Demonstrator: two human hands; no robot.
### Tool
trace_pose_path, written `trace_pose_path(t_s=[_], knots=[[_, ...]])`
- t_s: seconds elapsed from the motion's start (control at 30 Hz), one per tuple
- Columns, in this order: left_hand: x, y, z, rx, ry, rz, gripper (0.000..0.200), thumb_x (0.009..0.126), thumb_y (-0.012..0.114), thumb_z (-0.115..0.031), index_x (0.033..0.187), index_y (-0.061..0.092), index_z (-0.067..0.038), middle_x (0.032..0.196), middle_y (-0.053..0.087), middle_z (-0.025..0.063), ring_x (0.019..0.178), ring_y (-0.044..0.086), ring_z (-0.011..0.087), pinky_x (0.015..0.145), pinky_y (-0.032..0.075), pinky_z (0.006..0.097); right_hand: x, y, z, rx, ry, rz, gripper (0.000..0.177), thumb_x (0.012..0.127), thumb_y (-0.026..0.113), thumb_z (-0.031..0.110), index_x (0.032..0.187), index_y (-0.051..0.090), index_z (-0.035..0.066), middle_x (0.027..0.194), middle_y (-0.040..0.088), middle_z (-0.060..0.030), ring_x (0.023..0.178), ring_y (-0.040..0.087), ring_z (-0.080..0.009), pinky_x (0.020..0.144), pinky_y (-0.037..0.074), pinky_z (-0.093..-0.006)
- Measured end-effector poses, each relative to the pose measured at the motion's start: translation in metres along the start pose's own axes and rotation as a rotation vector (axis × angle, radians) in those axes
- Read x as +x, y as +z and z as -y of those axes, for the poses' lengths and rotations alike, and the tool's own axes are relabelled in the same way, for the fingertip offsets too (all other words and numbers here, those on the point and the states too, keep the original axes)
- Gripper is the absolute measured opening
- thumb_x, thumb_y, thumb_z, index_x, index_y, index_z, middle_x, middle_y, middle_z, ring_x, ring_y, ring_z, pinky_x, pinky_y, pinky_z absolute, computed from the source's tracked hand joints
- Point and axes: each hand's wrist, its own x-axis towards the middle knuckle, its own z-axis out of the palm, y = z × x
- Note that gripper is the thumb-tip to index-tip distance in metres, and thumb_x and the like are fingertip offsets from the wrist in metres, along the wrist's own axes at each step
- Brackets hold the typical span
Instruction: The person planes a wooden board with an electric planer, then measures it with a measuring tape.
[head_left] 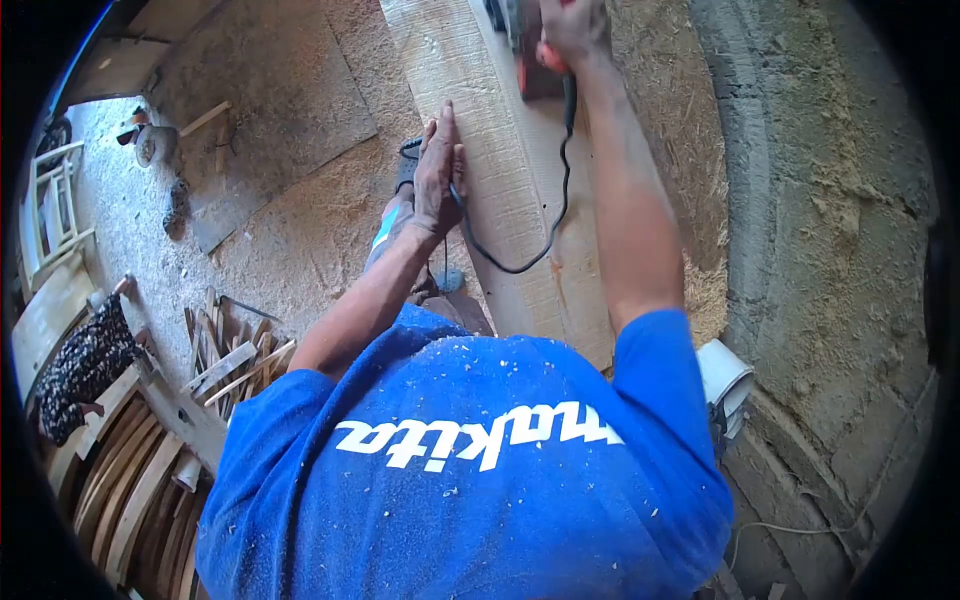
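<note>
A long pale wooden board runs from the top of the view down towards my body, rough on its left part and smoother on its right strip. My right hand is closed around the handle of a red and black electric planer, which rests on the board near the top edge and is partly cut off. Its black cord loops down over the wood to the left. Against the board's left edge lies my left hand, fingers stretched out and thumb side up.
Sawdust and shavings cover the floor. Scrap sticks and a stack of curved wooden pieces stand at lower left, near a person in dark patterned clothing. A power tool lies farther left. Rough grey ground stretches along the right.
</note>
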Motion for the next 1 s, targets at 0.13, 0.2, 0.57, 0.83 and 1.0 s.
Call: trace_pose_path(t_s=[0.13,0.2,0.57,0.83,1.0], knots=[[0.008,-0.008,-0.005,-0.227,-0.227,-0.134,0.053,0.109,0.036,-0.022,0.156,0.032,0.004,0.160,0.036,0.0243,0.150,0.032,0.0377,0.123,0.025,0.0410,-0.143,-0.047,0.034,-0.014,0.162,0.088,0.030,0.097,0.058,0.017,0.123,0.066,0.005,0.098,0.074,-0.0098,0.089,0.070,-0.0234,0.080,0.056,-0.0383],[0.020,-0.003,0.000,-0.168,-0.315,-0.212,0.055,0.108,0.038,-0.022,0.152,0.031,0.011,0.157,0.035,0.0323,0.150,0.030,0.0424,0.124,0.022,0.0421,-0.239,-0.079,0.061,-0.149,0.314,0.106,0.039,0.099,0.058,0.020,0.134,0.058,0.001,0.098,0.071,-0.0095,0.063,0.065,-0.0148,0.055,0.053,-0.0302],[0.008,0.027,0.019,-0.162,-0.270,-0.269,0.056,0.110,0.035,-0.025,0.154,0.030,0.008,0.163,0.023,0.0284,0.154,0.020,0.0378,0.126,0.018,0.0400,-0.410,-0.125,0.124,-0.153,0.517,0.096,0.036,0.096,0.067,0.024,0.121,0.056,0.000,0.075,0.061,-0.0093,0.055,0.062,-0.0187,0.053,0.050,-0.0340],[0.012,0.018,0.013,-0.196,-0.290,-0.243,0.056,0.109,0.035,-0.021,0.156,0.026,0.007,0.164,0.023,0.0279,0.154,0.020,0.0377,0.125,0.017,0.0398,-0.147,-0.017,0.066,-0.116,0.183,0.050,0.041,0.089,0.069,0.024,0.118,0.059,-0.004,0.097,0.069,-0.0247,0.087,0.069,-0.0421,0.076,0.053,-0.0473],[0.014,0.014,0.006,-0.228,-0.336,-0.212,0.055,0.107,0.033,-0.015,0.157,0.024,0.007,0.165,0.020,0.0283,0.155,0.017,0.0391,0.126,0.014,0.0431,-0.029,0.043,0.030,-0.179,-0.023,-0.006,0.033,0.090,0.066,0.024,0.111,0.062,-0.001,0.082,0.068,-0.0217,0.081,0.071,-0.0405,0.075,0.055,-0.0498]])
